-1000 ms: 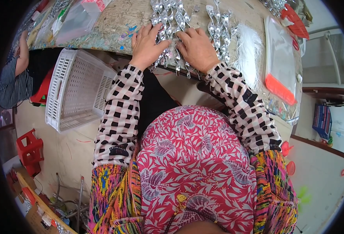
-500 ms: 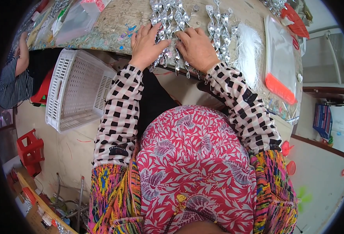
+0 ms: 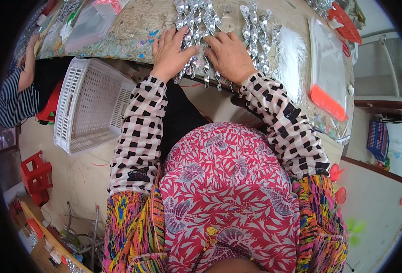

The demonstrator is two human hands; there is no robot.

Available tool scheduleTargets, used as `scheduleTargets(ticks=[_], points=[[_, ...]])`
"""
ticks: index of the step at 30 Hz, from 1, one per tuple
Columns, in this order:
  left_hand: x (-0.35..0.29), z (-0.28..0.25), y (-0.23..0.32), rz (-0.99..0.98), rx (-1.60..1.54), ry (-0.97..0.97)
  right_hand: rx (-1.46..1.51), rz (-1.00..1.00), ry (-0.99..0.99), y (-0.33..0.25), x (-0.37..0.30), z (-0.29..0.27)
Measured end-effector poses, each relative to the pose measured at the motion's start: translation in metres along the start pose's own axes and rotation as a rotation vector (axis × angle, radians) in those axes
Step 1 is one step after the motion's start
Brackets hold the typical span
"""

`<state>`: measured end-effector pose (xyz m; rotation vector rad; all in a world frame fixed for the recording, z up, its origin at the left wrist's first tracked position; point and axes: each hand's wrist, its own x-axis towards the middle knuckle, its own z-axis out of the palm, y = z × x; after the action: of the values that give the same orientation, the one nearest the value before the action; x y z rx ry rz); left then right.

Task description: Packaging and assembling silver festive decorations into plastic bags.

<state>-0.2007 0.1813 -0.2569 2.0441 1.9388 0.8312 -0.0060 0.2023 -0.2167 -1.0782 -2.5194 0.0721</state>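
Observation:
Several shiny silver twisted strips [image 3: 193,20] lie side by side near the table's front edge, some ends hanging over it. My left hand [image 3: 171,54] rests on the left bunch with its fingers spread and its thumb pointing right. Across a narrow gap, my right hand [image 3: 231,57] lies over more of the strips, fingers loosely bent and apart, thumb and index toward the left hand. Neither hand is closed round a strip. To the right of that hand is a second bunch of silver twisted strips [image 3: 254,34].
A bundle of fine white strands [image 3: 290,63] and clear plastic bags with an orange-red end [image 3: 328,102] lie at the right. More clear bags [image 3: 89,28] are at the far left. Below the table edge stands a white crate [image 3: 66,109]. A co-worker's arm [image 3: 27,75] shows beyond it.
My hands keep almost the same place and pose on the strips. The co-worker's arm at the far left has moved slightly.

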Motion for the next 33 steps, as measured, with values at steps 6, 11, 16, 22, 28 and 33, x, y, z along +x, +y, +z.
scheduleTargets(ticks=[6, 11, 16, 22, 28, 33], points=[[0.0, 0.0006, 0.0002, 0.003, 0.009, 0.011, 0.005, -0.001, 0.007, -0.0003, -0.0005, -0.0003], [0.0001, -0.0004, 0.0014, 0.002, 0.005, 0.009, -0.006, -0.016, 0.019, 0.0015, -0.0004, 0.0008], [0.0009, 0.0001, 0.0011, 0.004, 0.001, 0.005, 0.003, -0.014, 0.032, 0.0011, -0.0006, 0.0002], [0.001, 0.0001, 0.002, -0.009, 0.001, -0.009, 0.004, -0.015, 0.032, 0.0019, -0.0001, -0.0004], [0.0008, -0.0002, 0.0032, -0.009, 0.0, -0.009, 0.004, -0.02, 0.048, 0.0027, -0.0007, 0.0009], [0.001, -0.0005, 0.0037, -0.017, -0.002, -0.013, 0.015, -0.018, 0.045, 0.0029, -0.0003, -0.0004]])
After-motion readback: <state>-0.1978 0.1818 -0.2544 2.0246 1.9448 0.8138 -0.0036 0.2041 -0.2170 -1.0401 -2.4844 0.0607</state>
